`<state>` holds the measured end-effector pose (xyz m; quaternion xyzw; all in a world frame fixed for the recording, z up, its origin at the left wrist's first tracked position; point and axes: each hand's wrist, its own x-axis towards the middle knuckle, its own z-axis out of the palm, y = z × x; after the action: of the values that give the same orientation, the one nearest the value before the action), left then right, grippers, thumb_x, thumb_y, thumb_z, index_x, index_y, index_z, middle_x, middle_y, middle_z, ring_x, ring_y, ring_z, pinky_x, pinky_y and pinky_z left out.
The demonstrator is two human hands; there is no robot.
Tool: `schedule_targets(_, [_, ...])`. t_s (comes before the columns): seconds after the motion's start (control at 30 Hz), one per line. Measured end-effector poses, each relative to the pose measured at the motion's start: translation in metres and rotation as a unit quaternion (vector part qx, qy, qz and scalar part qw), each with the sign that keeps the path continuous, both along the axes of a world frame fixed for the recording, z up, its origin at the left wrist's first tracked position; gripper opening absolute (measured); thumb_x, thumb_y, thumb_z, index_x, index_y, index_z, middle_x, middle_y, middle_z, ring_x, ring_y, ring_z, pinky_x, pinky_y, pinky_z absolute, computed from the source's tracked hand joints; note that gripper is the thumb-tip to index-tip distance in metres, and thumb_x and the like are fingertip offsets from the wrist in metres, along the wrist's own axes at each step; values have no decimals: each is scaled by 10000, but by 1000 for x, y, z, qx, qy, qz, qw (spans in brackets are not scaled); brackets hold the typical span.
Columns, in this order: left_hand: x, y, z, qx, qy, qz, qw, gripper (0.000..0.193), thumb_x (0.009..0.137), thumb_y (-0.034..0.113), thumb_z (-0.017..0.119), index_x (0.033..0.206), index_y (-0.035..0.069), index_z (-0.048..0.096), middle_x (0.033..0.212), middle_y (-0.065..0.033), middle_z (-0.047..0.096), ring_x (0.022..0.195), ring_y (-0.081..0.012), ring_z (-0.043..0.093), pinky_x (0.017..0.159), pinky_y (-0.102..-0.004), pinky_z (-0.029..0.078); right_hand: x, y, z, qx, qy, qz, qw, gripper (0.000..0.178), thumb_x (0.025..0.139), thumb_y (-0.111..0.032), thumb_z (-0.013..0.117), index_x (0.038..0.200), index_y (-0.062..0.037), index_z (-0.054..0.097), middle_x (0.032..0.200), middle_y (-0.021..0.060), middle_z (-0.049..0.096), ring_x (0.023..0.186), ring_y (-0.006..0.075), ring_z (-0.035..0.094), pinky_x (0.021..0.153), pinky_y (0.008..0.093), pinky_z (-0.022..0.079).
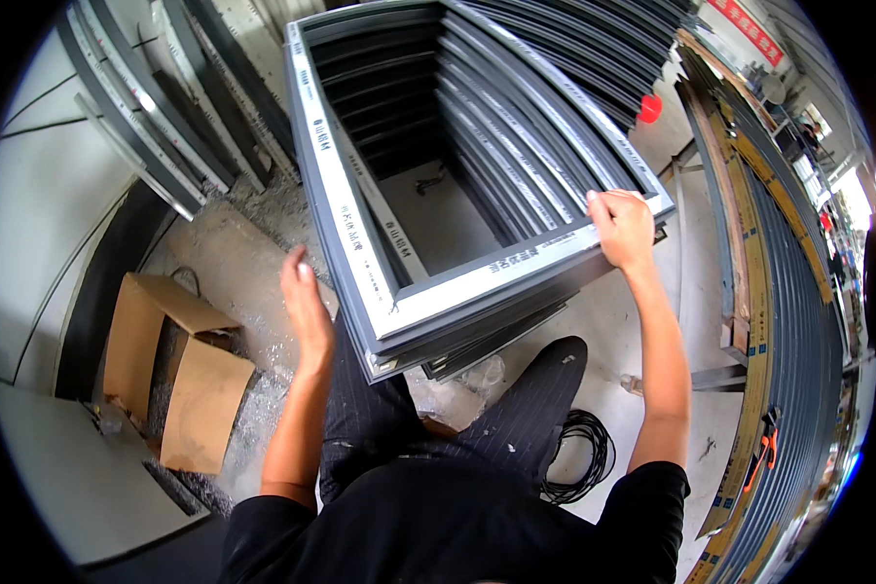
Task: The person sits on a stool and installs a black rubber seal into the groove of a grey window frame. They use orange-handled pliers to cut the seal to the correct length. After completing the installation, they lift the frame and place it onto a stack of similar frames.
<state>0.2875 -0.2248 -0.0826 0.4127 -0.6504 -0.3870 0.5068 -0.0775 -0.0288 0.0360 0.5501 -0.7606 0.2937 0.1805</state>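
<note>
Right arm: extended forward and up from the lower edge, elbow nearly straight, forearm bare below a black sleeve
Right hand (621, 228): laid over the near right corner of the top window frame (477, 273), fingers curled over its outer edge and closed on the rail
Left arm: raised from the lower left, bent at the elbow, wrist upright
Left hand (305, 304): open and flat, fingers straight and together, thumb up; holds nothing; stands just beside the frame's left rail, contact cannot be confirmed
Top window frame: grey and white metal, uppermost of a stack of frames (457, 341), tilted, its near rail running between the two hands
Stack of frames: leans forward over the person's knees, lower corner above the dark trousers
Cardboard box (180, 375): open, on the floor left of the left arm, well apart from the frame
Black cable coil (582, 456): on the floor beneath the right forearm
Metal profiles (769, 292): long lengths stacked along the right side
</note>
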Motion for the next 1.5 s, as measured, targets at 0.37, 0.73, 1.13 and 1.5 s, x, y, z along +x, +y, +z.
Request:
schedule_targets(0.37, [-79, 62, -73, 269, 193, -156, 931, 569, 1056, 404, 355, 1485, 39, 279, 1390, -132, 386, 1301, -238, 400, 1098, -352, 357, -75, -5, -3, 37, -36, 7, 999, 392, 957, -284, 539, 690, -21, 653, 700, 142, 630, 716, 320, 600, 735, 407, 439])
schedule_targets(0.73, [-72, 80, 21, 95, 12, -88, 992, 664, 1054, 397, 342, 1509, -74, 236, 1567, -250, 253, 1475, -346, 211, 1202, -409, 167, 37, -29, 12, 150, 45, 181, 971, 339, 884, -359, 624, 777, -44, 687, 786, 113, 669, 792, 305, 623, 777, 411, 452])
schedule_targets(1.13, [-111, -2, 124, -419, -192, -395, 794, 194, 826, 164, 559, 706, 30, 631, 705, -120, 605, 767, -305, 627, 965, -453, 485, 61, -33, 13, 130, 56, 177, 974, 331, 885, -377, 645, 785, -63, 680, 743, 75, 648, 755, 283, 623, 744, 393, 460])
schedule_targets(1.5, [-124, -6, 211, -381, -119, -355, 845, 411, 897, 261, 471, 632, 12, 664, 611, -175, 603, 632, -359, 603, 619, -445, 463, 58, -32, 121, 47, 77, 168, 982, 372, 940, -293, 560, 694, -32, 661, 659, 145, 618, 630, 350, 601, 593, 432, 457])
